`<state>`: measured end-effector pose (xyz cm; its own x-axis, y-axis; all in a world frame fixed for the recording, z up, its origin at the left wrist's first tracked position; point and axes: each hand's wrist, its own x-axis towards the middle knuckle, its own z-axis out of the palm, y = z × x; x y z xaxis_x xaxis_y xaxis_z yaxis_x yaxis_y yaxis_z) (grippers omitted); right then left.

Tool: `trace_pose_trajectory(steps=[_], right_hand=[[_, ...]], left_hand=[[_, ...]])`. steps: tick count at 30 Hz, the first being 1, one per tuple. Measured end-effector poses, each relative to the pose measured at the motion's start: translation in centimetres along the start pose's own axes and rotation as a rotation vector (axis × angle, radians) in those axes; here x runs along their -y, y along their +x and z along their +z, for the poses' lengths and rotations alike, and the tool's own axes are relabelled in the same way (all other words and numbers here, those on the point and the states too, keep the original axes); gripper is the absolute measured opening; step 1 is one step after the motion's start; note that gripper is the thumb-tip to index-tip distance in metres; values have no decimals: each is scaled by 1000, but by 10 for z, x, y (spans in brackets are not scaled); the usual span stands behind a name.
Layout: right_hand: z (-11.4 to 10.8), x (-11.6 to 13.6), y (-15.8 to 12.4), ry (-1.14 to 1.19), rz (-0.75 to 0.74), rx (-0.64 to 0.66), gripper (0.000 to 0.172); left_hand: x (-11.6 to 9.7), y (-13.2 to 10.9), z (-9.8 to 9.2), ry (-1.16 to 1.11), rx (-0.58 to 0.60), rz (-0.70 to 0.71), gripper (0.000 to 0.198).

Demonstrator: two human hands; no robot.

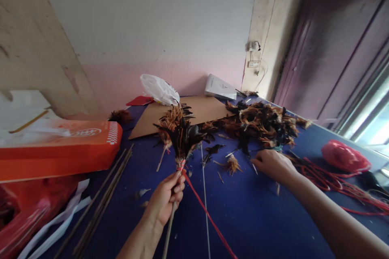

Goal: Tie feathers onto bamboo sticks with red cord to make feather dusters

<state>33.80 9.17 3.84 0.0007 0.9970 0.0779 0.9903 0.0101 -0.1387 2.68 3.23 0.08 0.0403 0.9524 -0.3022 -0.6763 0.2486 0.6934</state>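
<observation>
My left hand (pixel 170 194) is closed around a thin stick (pixel 169 230), just below a bundle of black and brown feathers (pixel 182 135) bound to its upper end. Red string (pixel 206 212) wraps the base of the feathers and trails down to the right. My right hand (pixel 272 164) lies at the near edge of the large feather pile (pixel 264 123), its fingers bent together by a feather with a pale quill. Whether the fingers grip that feather is hard to make out.
Several sticks (pixel 105 194) lie left, beside an orange box (pixel 91 145). Cardboard (pixel 206 109) and a white plastic bag (pixel 159 89) are at the back. Red string coils (pixel 331 182) and a pink bag (pixel 345 157) lie right. Loose feathers (pixel 233 164) dot the blue table (pixel 237 218).
</observation>
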Motion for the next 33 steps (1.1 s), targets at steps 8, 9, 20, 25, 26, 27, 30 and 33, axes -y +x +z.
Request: trace_pose_trajectory(steps=[8,9,20,25,26,27,30,33], right_hand=[[36,-3,37,-44,151,102,26],[37,-5,42,-34,164,99,27],[42,-21,89,81,407,44,48],[48,-18,97,121,448,39,47],[47,-18,98,122,442,42,45],[46,-18,99,119,430,45,43],[36,-21,98,100,374,66,33],[25,-22,90,82,290,108,23]], left_hand=[[4,0,-1,-17,11,-35,15],[4,0,0,-15,10,-36,14],[6,1,-1,-5,14,-18,13],[5,2,-1,-5,-6,-8,12],[5,2,-2,-4,-7,-8,11],[5,3,-2,-3,-4,-8,10],[6,4,-3,-3,5,-9,8],[6,5,-5,-5,15,-5,7]])
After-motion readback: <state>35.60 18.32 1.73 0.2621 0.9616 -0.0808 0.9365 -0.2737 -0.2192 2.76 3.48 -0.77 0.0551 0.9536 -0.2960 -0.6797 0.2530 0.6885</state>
